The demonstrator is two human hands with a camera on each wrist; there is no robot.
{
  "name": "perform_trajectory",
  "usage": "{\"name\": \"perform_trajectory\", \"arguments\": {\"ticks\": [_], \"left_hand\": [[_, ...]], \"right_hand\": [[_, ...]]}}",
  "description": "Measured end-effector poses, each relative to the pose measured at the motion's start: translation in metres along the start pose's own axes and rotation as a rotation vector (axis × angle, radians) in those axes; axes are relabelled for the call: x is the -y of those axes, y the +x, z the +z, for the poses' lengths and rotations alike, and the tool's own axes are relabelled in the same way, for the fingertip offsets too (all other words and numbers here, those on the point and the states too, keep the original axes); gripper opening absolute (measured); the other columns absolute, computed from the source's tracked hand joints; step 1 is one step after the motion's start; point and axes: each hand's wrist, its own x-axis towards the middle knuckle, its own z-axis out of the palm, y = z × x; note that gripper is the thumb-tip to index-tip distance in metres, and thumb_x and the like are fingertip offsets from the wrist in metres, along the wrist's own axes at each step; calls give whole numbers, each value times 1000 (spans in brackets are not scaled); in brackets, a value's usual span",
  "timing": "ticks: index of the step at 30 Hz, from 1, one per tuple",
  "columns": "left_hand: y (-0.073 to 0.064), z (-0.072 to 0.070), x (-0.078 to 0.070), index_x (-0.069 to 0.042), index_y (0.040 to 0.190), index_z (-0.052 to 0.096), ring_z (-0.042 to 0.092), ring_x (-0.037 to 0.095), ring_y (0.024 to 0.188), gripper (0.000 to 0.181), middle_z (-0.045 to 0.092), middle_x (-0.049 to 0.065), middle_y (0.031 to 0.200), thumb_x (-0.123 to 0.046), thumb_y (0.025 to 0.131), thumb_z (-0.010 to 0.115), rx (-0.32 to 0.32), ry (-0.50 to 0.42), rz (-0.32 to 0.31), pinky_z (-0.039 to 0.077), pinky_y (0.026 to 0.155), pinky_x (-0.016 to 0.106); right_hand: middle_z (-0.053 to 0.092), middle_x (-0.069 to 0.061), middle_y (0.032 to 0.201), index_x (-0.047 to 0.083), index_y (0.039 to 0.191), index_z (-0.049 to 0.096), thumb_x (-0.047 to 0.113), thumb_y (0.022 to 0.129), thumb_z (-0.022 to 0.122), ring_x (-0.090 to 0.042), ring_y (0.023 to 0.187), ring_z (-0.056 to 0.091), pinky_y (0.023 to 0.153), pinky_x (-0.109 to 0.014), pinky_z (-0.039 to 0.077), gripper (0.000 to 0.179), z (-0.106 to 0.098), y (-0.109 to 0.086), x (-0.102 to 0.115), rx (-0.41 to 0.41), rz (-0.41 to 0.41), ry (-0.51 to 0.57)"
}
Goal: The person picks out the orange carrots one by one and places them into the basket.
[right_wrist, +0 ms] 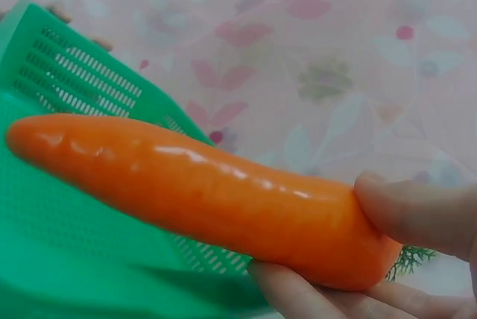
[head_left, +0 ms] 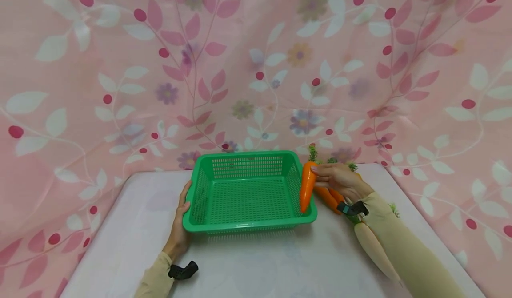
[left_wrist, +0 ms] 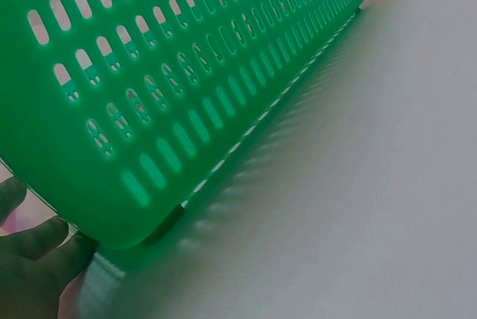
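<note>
In the head view, my right hand (head_left: 338, 180) pinches an orange carrot (head_left: 307, 187) near its leafy top, between thumb and fingers. The carrot hangs tip down over the right rim of a green plastic basket (head_left: 250, 224). Seen from the right wrist, the glossy carrot (right_wrist: 201, 185) stretches across the view, with the basket (right_wrist: 45, 282) behind it. My left hand (head_left: 180, 222) rests against the basket's left side, its fingers extended along the outer wall. The left wrist view shows those fingers (left_wrist: 37, 241) touching the basket's corner.
More carrots (head_left: 329, 198) lie on the table right of the basket, partly hidden by my right hand. A long pale vegetable (head_left: 376, 251) lies beside my right forearm. The white table (head_left: 256, 267) meets a pink floral cloth (head_left: 256, 66) at the back.
</note>
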Motion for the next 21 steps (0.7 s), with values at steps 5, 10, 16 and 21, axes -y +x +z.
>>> {"name": "perform_trajectory", "arguments": {"ticks": [5,10,16,21], "left_hand": [[0,-1,-1,-41,171,6,8,16,160,59,1,-9,179,-39,112,17,5,11,1,20,116,27],[0,-1,-1,-43,170,8,9,15,159,59,3,-10,178,-40,112,18,-4,13,-4,17,118,34],[1,-3,-1,-38,172,6,9,18,160,60,3,-9,178,-40,113,19,-2,15,6,18,118,33],[3,-3,1,-39,171,8,7,20,161,60,3,-9,178,-40,113,19,-4,22,2,16,119,36]], "right_hand": [[73,-3,120,-8,144,58,11,106,63,-20,108,75,99,-43,59,42,12,10,3,7,-3,72],[76,-3,115,-10,144,56,11,106,63,-20,107,75,99,-43,59,44,27,23,4,23,-11,50],[74,-3,119,-5,137,64,10,109,58,-20,111,73,105,-43,56,33,42,41,0,82,-2,51],[71,-4,119,-9,142,58,8,109,57,-18,108,73,107,-45,55,37,58,53,1,103,-9,51]]}}
